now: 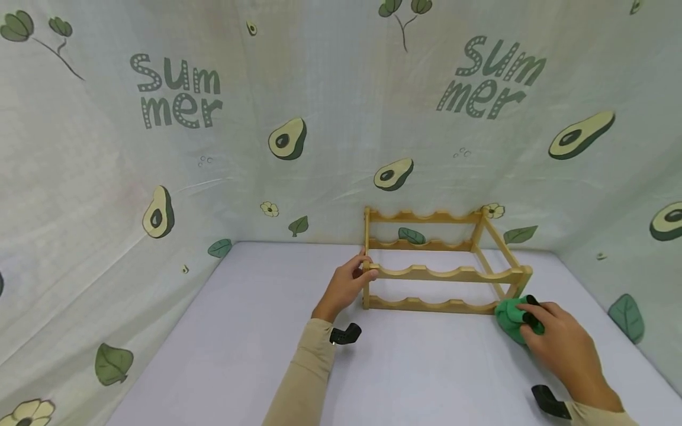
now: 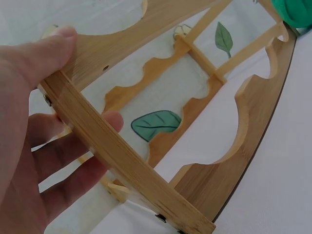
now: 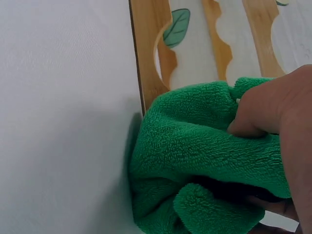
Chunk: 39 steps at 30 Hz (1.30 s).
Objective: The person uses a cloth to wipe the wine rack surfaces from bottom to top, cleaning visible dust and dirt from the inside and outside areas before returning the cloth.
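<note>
A two-tier wooden bottle rack [image 1: 418, 273] with scalloped rails stands on the white table. My left hand [image 1: 345, 285] grips its front left post, thumb on the near side and fingers behind, as the left wrist view shows at the post [image 2: 122, 151]. At the rack's front right lower corner, my right hand [image 1: 565, 340] holds a bunched green terry cloth [image 1: 510, 319] against the wood. In the right wrist view the cloth [image 3: 204, 141] covers the end of the lower rail, and the thumb presses into its folds.
Behind the table [image 1: 256, 331] hangs a pale fabric backdrop [image 1: 330, 89] printed with avocados, leaves and lettering. It also runs along the left and right sides. The rack's back stands close to this fabric.
</note>
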Available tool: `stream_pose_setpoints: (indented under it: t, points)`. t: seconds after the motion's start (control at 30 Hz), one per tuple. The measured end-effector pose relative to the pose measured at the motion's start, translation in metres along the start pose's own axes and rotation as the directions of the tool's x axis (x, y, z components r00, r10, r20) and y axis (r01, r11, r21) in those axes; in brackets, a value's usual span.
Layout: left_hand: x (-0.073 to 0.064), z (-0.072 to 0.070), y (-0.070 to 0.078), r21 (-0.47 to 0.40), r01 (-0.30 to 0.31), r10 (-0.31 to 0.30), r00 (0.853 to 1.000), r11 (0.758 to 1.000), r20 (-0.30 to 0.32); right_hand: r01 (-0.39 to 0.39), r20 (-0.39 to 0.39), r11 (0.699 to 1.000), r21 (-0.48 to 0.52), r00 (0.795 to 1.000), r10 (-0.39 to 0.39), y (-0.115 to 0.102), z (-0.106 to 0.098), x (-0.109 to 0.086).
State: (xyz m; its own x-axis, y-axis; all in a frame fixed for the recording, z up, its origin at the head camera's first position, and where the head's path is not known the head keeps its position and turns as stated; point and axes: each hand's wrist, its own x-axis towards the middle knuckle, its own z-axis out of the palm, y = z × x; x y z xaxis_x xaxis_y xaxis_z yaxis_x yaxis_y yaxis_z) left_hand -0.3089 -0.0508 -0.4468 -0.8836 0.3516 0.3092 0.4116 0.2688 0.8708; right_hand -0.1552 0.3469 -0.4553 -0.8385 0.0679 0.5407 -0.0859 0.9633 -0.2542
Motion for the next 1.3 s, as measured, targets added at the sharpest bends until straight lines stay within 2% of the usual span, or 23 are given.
stream_pose_setpoints:
  t: [0.27, 0.47, 0.63, 0.83, 0.9, 1.0, 1.13, 1.3]
  points:
    - [0.000, -0.001, 0.001, 0.021, -0.034, 0.034, 0.999, 0.999, 0.016, -0.003, -0.102, 0.999, 0.038, 0.995, 0.007, -0.005, 0.003, -0.002]
    - [0.000, -0.003, 0.004, 0.008, -0.029, 0.029, 0.999, 1.000, 0.036, -0.009, -0.241, 0.994, 0.112, 0.970, 0.036, -0.007, 0.001, 0.001]
    - [0.002, -0.003, 0.005, 0.010, -0.036, 0.036, 0.999, 0.999, 0.033, -0.038, -0.351, 0.988, 0.149, 0.932, 0.089, -0.009, -0.002, 0.002]
    - [-0.001, -0.003, 0.002, 0.004, -0.007, 0.007, 0.999, 1.000, 0.043, 0.027, -0.487, 0.978, 0.207, 0.870, 0.079, -0.012, -0.004, 0.002]
    - [-0.001, -0.003, 0.003, 0.003, -0.008, 0.008, 0.999, 1.000, 0.044, 0.030, -0.522, 0.972, 0.232, 0.847, 0.098, -0.016, -0.003, 0.004]
    - [-0.002, -0.003, 0.002, -0.008, -0.023, 0.023, 0.999, 1.000, 0.044, -0.022, -0.540, 0.961, 0.275, 0.823, 0.174, -0.023, -0.001, 0.005]
    - [-0.002, -0.004, 0.003, -0.014, -0.033, 0.033, 0.998, 0.999, 0.048, -0.096, -0.527, 0.933, 0.347, 0.803, 0.278, -0.036, 0.004, 0.008]
    - [0.000, -0.005, 0.003, -0.036, -0.020, 0.022, 0.997, 0.999, 0.072, -0.093, -0.532, 0.908, 0.409, 0.784, 0.320, -0.053, 0.011, 0.010]
